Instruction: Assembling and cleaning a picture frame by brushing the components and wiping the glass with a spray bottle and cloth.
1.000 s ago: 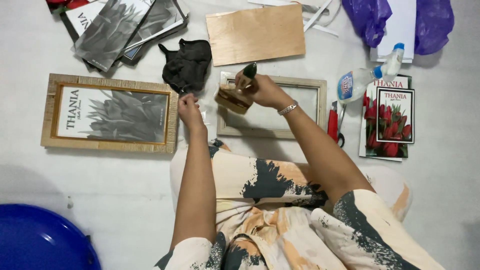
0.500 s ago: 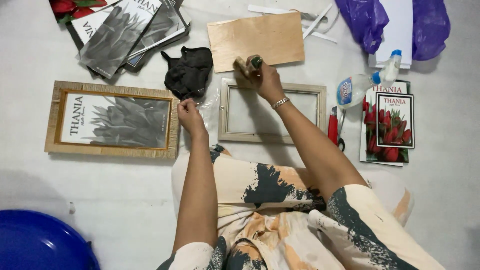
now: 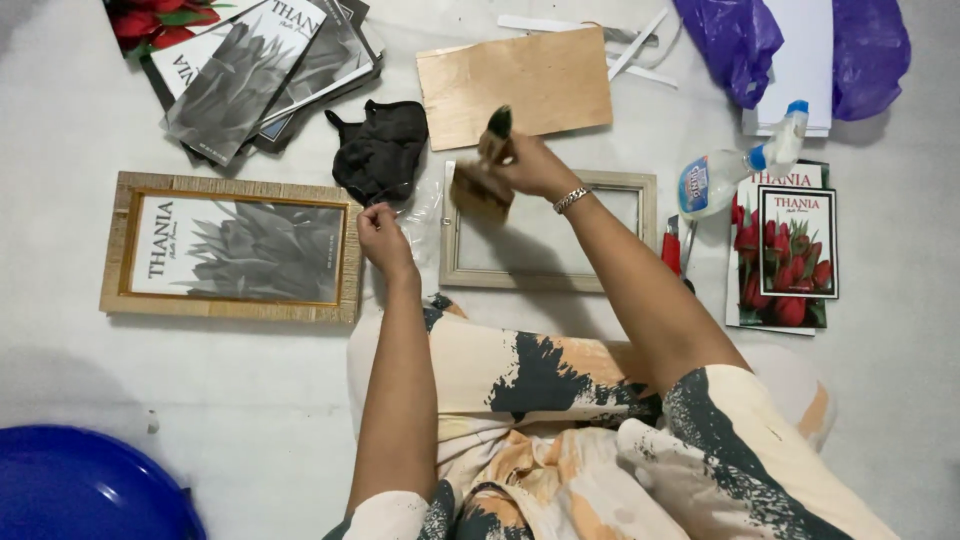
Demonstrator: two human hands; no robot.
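Two hands at work over a pale floor. Right hand [image 3: 530, 163]: fingers curled tight round the dark-tipped handle of a wide brush [image 3: 484, 178], bristles hanging over the upper left corner of an empty pale wooden frame [image 3: 628, 186]; whether the bristles touch the wood cannot be told through the blur. Left hand [image 3: 380, 235]: fingertips pinched together on a scrap of clear plastic film [image 3: 420, 212], just beside the frame's left edge. Empty frame: lying flat in front of the knees, between the finished framed print [image 3: 232, 248] on the left and red-handled pliers [image 3: 671, 250] on the right. Black cloth [image 3: 383, 148]: crumpled, near the left hand. Plywood backing board [image 3: 530, 80]: beyond the frame, apart from it. Spray bottle [image 3: 735, 165]: on its side, resting on flower prints [image 3: 785, 250]. Handling note: brushing likely goes best with light strokes along the rails, corner outward, the film kept clear of the bristles and the frame held still.
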